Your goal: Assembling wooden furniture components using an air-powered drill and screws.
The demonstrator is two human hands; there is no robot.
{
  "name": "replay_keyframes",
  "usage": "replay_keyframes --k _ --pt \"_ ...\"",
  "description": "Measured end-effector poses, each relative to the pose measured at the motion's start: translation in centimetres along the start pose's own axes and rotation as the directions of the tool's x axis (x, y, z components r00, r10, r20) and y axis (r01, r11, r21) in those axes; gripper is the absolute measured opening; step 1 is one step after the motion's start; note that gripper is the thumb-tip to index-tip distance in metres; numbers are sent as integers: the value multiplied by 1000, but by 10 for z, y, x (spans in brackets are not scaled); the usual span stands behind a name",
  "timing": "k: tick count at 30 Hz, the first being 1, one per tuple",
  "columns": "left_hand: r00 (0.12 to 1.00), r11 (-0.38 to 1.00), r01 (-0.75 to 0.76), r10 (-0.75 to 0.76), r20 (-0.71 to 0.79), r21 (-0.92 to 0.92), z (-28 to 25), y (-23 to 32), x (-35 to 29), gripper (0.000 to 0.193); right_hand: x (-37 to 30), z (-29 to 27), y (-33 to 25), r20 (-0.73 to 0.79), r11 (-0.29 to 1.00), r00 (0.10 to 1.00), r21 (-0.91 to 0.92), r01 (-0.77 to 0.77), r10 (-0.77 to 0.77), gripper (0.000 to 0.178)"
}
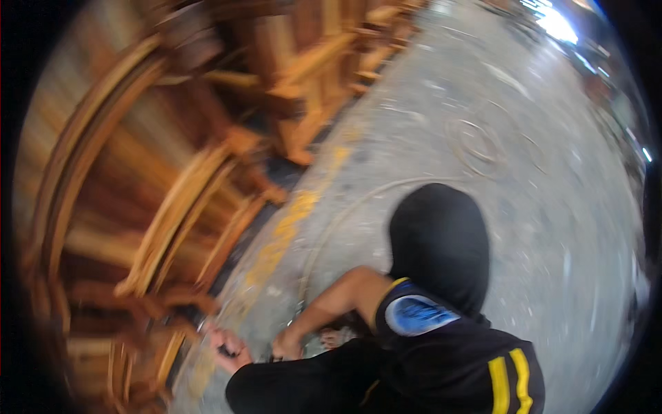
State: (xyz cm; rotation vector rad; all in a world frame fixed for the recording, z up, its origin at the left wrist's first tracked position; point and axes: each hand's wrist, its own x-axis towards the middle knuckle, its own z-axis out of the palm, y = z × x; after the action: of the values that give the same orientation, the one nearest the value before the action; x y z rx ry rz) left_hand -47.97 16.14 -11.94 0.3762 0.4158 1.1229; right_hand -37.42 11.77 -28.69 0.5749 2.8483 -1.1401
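Neither of my own hands can be made out in this blurred head view. Close by in the lower middle, a person (455, 338) in a black head covering and a black shirt with yellow stripes bends low. A blue patch shows on the sleeve. That person's bare forearm (338, 300) reaches down to the left, its hand (286, 346) near the floor; what it touches is too smeared to name. Further left, past a black-clothed limb, shows a patch of bare skin (231, 350) with something dark on it; I cannot tell whether it is a hand or a foot.
Wooden furniture pieces (179, 207) with curved rails crowd the left side. A worn yellow line (283, 228) runs along the grey concrete floor (552, 228) beside them. A thin hose or cable (358, 196) curves past the person, with a loose coil (476, 148) farther off.
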Motion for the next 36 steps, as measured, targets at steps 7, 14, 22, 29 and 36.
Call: replay_keyframes --k 7,14,22,29,36 --pt "863 980 -160 81 -499 -116 -15 -17 -84 24 -47 -156 -7 535 843 817 320 -433 217 39" --pt "967 977 183 -159 201 -109 -47 -50 -92 17 -151 -246 -31 428 806 810 255 -535 402 44" --pt "939 996 43 -66 -336 -76 -4 -95 -27 40 -274 -195 -69 -243 654 664 581 -484 707 40" --pt "949 966 247 -226 -221 73 12 -71 1 42 -305 -131 -71 -218 97 411 950 296 885 27" --pt "958 953 286 -284 -29 101 50 -67 56 47 -332 -154 -67 -318 157 314 882 445 895 29"
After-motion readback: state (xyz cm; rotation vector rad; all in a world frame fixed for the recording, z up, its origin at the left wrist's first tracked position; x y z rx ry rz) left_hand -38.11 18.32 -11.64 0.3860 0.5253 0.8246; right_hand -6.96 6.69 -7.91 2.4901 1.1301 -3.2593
